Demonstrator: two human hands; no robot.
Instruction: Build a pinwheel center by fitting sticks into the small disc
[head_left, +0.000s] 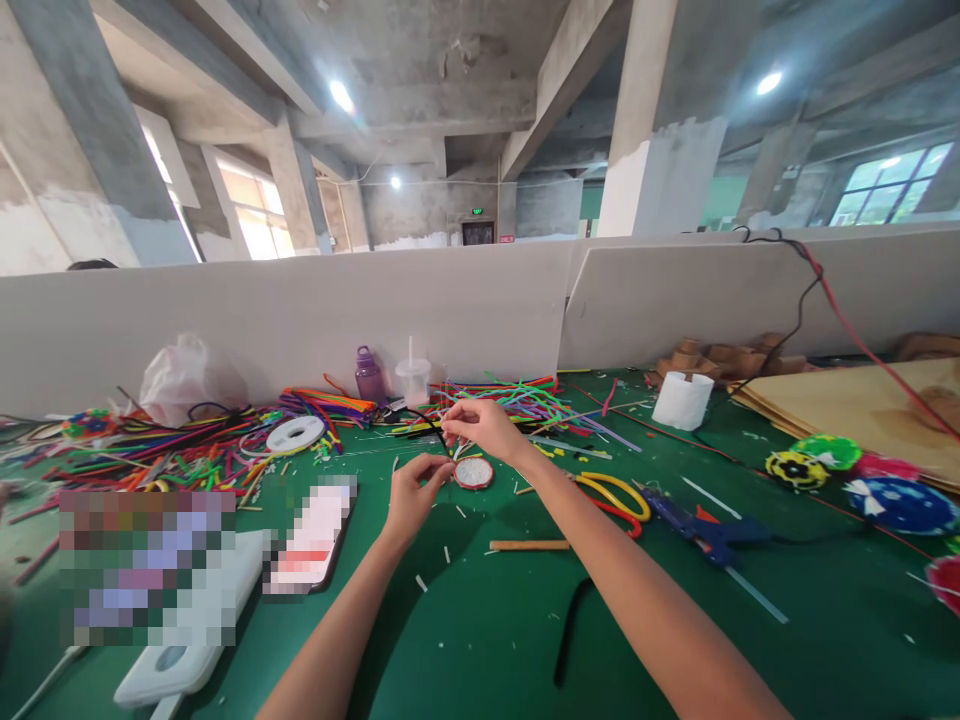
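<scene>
Ideally, the left hand [411, 492], pinching the round piece [474, 474] by its edge, steadies it while the right hand [490, 430], apparently pinching the black strip [433, 424], moves gently.

I face a green table [457, 640], with a pale partition [300, 325] standing along its far side. Above it, at 12 o'clock, I see a lit green sign [478, 211] over a dark doorway [478, 233]. Bright windows [255, 205] open at 10 o'clock, a gridded window [892, 185] at 2. A part-whitewashed pillar [637, 130] rises at 1, under a bare concrete ceiling [480, 60]; a lamp [342, 96] glares at 11.
</scene>
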